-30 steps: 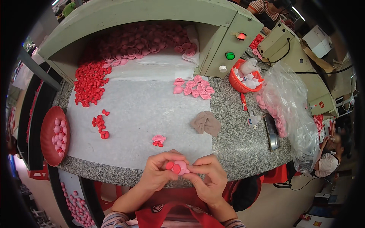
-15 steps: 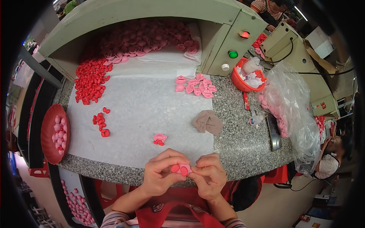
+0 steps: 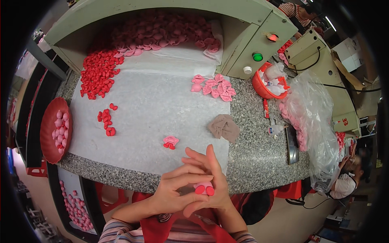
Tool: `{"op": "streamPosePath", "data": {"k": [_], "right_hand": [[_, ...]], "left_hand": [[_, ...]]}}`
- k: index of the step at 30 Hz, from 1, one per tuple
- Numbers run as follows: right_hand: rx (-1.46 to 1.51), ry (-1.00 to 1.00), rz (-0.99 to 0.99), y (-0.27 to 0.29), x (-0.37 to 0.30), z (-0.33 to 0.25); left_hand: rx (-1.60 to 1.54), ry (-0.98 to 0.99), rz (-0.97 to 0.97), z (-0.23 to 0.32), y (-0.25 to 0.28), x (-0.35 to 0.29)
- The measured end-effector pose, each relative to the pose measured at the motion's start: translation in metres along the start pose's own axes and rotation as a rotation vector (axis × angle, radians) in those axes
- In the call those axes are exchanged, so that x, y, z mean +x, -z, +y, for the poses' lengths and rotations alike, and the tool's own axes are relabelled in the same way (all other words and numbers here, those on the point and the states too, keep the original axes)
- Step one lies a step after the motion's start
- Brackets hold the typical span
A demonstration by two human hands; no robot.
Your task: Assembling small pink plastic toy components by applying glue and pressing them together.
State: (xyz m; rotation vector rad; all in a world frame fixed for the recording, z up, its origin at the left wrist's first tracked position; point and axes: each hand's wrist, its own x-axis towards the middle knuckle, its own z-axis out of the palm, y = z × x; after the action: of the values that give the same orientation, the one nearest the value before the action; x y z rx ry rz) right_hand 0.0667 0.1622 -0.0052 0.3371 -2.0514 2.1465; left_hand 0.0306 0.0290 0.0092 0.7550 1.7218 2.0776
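Close to my body, above the table's front edge, I hold a small pink rubbery figure with two red oval feet (image 3: 204, 189). My left hand (image 3: 175, 193) pinches it between thumb and fingers. The palm of my right hand (image 3: 218, 187) lies against it, that hand's fingers stretched out and partly apart. Most of the pink body is hidden by my fingers. Beyond my hands, a pink piece with red feet (image 3: 170, 141) lies on the white sheet (image 3: 142, 105). Several red pieces (image 3: 105, 118) lie loose to its left.
A red heap (image 3: 95, 75) and pink pieces (image 3: 162, 32) fill the pale green housing's (image 3: 259, 40) opening. Pink shells (image 3: 219, 87) and a brown cloth (image 3: 224, 127) lie right. Beyond are a red basket (image 3: 259, 87), small bottle (image 3: 275, 129), phone (image 3: 292, 143) and plastic bag (image 3: 314, 113). A red bowl (image 3: 45, 133) stands left.
My right hand has gone from pinching the figure to stretched-out fingers with its palm against it. The figure has moved slightly right and down. The view has shifted a little.
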Motion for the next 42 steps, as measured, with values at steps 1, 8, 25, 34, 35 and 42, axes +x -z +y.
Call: {"op": "streamPosePath", "data": {"k": [1, 8, 25, 34, 35, 42], "right_hand": [[0.103, -0.042, 0.007, -0.002, 0.001, -0.002], [-0.033, 0.092, 0.021, -0.004, 0.001, 0.001], [-0.126, 0.027, 0.148, -0.014, -0.008, 0.001], [0.057, -0.137, 0.027, -0.01, -0.001, 0.001], [0.056, -0.137, 0.025, -0.011, -0.001, 0.001], [0.105, 0.014, -0.003, -0.017, 0.006, -0.007]], "left_hand": [[0.056, -0.055, -0.036, 0.0, 0.003, 0.001], [0.185, -0.142, -0.026, 0.001, 0.0, -0.002], [-0.023, -0.018, -0.053, -0.003, 0.002, -0.005], [-0.133, 0.164, -0.055, 0.009, 0.008, -0.002], [-0.235, 0.268, -0.055, 0.013, 0.009, -0.001], [-0.071, -0.004, -0.131, -0.003, 0.018, -0.005]]}}
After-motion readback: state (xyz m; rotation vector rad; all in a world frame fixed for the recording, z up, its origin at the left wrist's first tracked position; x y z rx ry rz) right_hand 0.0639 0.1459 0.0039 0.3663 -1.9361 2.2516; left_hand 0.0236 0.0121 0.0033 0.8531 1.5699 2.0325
